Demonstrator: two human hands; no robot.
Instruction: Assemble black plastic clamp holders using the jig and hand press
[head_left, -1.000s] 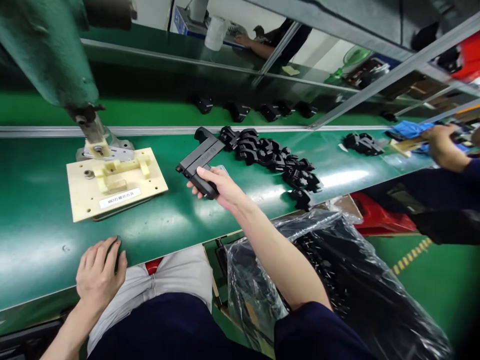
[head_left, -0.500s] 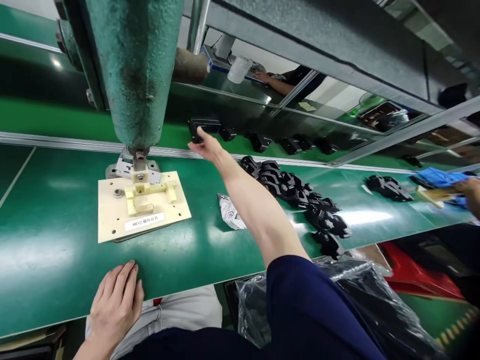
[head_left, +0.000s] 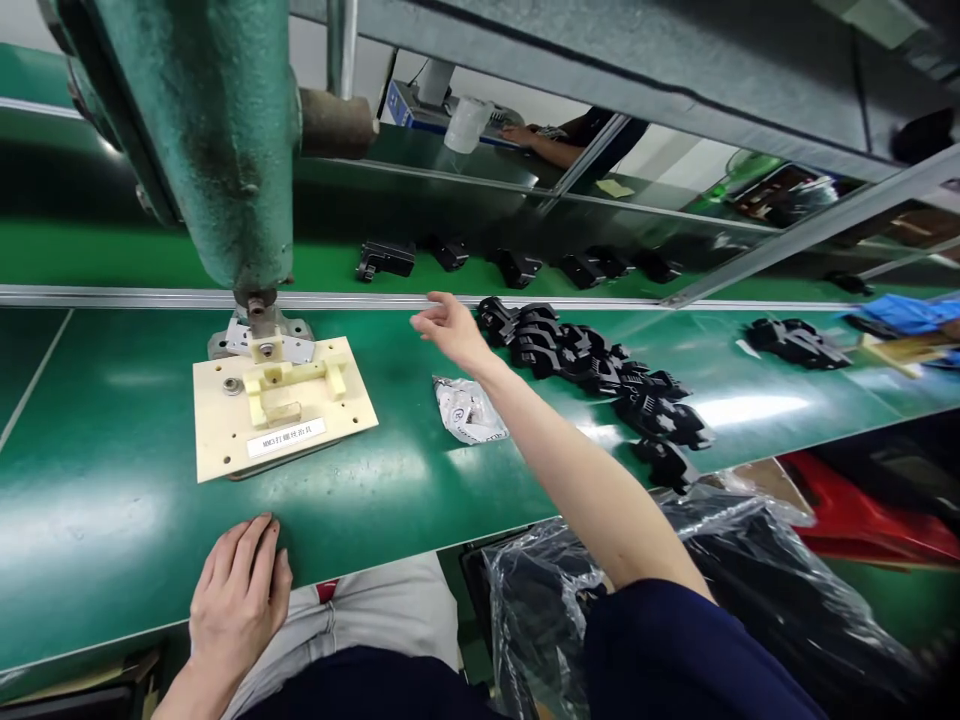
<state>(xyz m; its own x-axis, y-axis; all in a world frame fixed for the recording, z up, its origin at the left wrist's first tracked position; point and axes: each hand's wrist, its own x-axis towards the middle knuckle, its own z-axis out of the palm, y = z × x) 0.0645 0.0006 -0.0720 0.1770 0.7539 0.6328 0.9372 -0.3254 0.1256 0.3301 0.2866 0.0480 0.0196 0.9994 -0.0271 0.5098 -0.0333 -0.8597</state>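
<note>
My right hand [head_left: 453,330] hovers over the green bench near its back rail, fingers apart and holding nothing. Beyond it, on the green strip behind the rail, lies a black plastic part [head_left: 386,259]. A printed clear plastic bag [head_left: 466,410] is on the bench just below that hand, close to a pile of black plastic parts [head_left: 574,355]. My left hand [head_left: 241,588] rests flat at the bench's front edge with its fingers stretched out. In front of it sits a cream fixture plate [head_left: 285,408] with raised yellow blocks, under the green press [head_left: 202,130].
More black parts [head_left: 517,268] lie spaced along the back strip. At the right are another black group [head_left: 795,343] and a blue cloth [head_left: 900,318]. A plastic-lined container [head_left: 540,610] stands below the bench. Across the back, a person's arm [head_left: 559,148] shows.
My right hand has let go of the black part on the back strip and drawn back toward me and to the right. My left hand stays put. The view has shifted slightly.
</note>
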